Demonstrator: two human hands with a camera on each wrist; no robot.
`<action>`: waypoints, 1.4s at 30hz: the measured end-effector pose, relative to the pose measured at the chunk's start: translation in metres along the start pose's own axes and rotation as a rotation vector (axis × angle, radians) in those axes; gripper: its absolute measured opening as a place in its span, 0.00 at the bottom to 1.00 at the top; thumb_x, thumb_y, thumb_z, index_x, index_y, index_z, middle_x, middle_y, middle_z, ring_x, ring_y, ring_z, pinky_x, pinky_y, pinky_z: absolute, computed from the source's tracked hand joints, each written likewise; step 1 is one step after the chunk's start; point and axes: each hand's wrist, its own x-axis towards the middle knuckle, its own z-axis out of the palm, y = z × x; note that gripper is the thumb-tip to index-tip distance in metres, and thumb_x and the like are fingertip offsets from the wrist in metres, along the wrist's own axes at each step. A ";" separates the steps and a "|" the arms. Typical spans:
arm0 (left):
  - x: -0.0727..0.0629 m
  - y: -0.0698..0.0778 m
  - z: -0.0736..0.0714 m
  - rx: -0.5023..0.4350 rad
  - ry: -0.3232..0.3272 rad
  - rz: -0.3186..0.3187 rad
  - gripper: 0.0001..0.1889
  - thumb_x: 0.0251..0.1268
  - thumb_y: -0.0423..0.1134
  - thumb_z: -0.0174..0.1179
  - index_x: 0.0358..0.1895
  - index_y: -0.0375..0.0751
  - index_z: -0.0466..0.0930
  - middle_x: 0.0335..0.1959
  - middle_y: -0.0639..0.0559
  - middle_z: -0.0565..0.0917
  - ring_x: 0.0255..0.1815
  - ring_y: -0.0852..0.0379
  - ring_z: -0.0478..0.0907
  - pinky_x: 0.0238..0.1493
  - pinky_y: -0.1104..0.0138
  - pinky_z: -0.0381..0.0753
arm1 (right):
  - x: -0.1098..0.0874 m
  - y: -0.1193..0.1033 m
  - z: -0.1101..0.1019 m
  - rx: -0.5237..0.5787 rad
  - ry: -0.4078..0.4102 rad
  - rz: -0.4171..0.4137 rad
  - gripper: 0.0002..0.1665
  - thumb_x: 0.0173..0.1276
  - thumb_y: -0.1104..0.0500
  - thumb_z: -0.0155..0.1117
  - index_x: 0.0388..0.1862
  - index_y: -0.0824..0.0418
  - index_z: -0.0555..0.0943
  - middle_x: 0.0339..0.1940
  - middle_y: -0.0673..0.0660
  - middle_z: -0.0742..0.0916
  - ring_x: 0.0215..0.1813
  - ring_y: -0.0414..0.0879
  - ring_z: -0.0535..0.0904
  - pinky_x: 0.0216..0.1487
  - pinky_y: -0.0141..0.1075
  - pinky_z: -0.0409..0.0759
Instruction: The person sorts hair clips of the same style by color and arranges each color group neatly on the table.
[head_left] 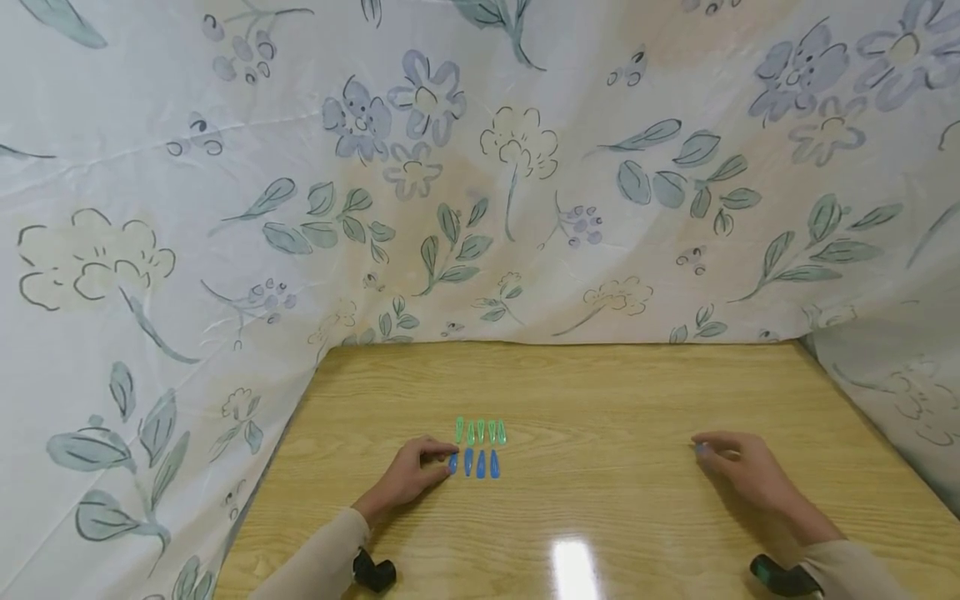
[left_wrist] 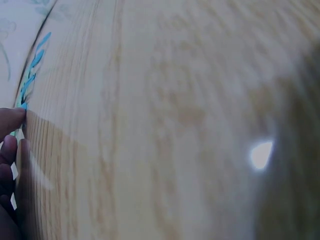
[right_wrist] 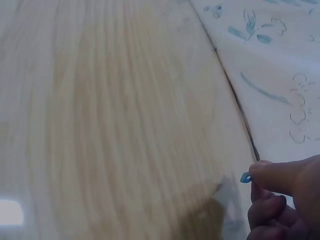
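Observation:
Several green hair clips lie side by side in a row on the table. Just nearer than them is a row of several blue hair clips, also seen at the left edge of the left wrist view. My left hand has its thumb and index finger at the leftmost blue hair clip, pinching it at the table. Well to the right, my right hand pinches another small blue hair clip between thumb and index finger. Most of that clip is hidden by the fingertips.
The wood-grain table is bordered at the back and both sides by a hanging floral cloth. A bright light reflection shows near the table's front. Dark wrist-worn devices sit at each cuff.

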 end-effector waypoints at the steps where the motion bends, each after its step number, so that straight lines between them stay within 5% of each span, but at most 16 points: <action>1: 0.000 0.000 0.000 0.000 0.001 -0.002 0.15 0.66 0.25 0.63 0.55 0.27 0.82 0.47 0.36 0.81 0.46 0.37 0.77 0.50 0.54 0.77 | 0.002 -0.002 0.002 0.024 -0.003 0.002 0.10 0.67 0.70 0.66 0.46 0.72 0.85 0.44 0.68 0.88 0.44 0.35 0.81 0.42 0.26 0.77; 13: 0.002 -0.001 0.001 -0.010 -0.009 0.004 0.15 0.67 0.26 0.62 0.56 0.27 0.82 0.46 0.36 0.81 0.46 0.38 0.76 0.50 0.55 0.77 | 0.016 -0.026 0.020 0.163 -0.057 0.071 0.14 0.70 0.69 0.64 0.52 0.75 0.82 0.44 0.67 0.86 0.40 0.37 0.81 0.36 0.32 0.81; 23: 0.004 0.000 0.001 0.010 0.002 0.005 0.15 0.66 0.26 0.63 0.55 0.28 0.82 0.45 0.37 0.82 0.45 0.40 0.77 0.49 0.57 0.77 | 0.026 -0.040 0.041 0.315 -0.076 0.008 0.15 0.71 0.71 0.62 0.52 0.80 0.80 0.39 0.66 0.85 0.32 0.39 0.81 0.24 0.35 0.77; 34: 0.004 0.000 -0.001 0.007 0.005 0.004 0.15 0.67 0.27 0.63 0.56 0.27 0.82 0.47 0.37 0.81 0.46 0.39 0.76 0.50 0.56 0.76 | 0.041 -0.052 0.065 0.423 -0.146 0.088 0.17 0.71 0.69 0.63 0.55 0.78 0.79 0.43 0.67 0.85 0.31 0.45 0.82 0.23 0.36 0.77; 42: 0.011 -0.040 0.008 0.052 0.024 -0.013 0.15 0.68 0.35 0.66 0.56 0.40 0.85 0.43 0.53 0.81 0.44 0.54 0.76 0.49 0.62 0.75 | 0.045 -0.063 0.079 0.475 -0.168 0.083 0.17 0.72 0.67 0.63 0.55 0.77 0.80 0.45 0.69 0.85 0.33 0.44 0.83 0.24 0.36 0.77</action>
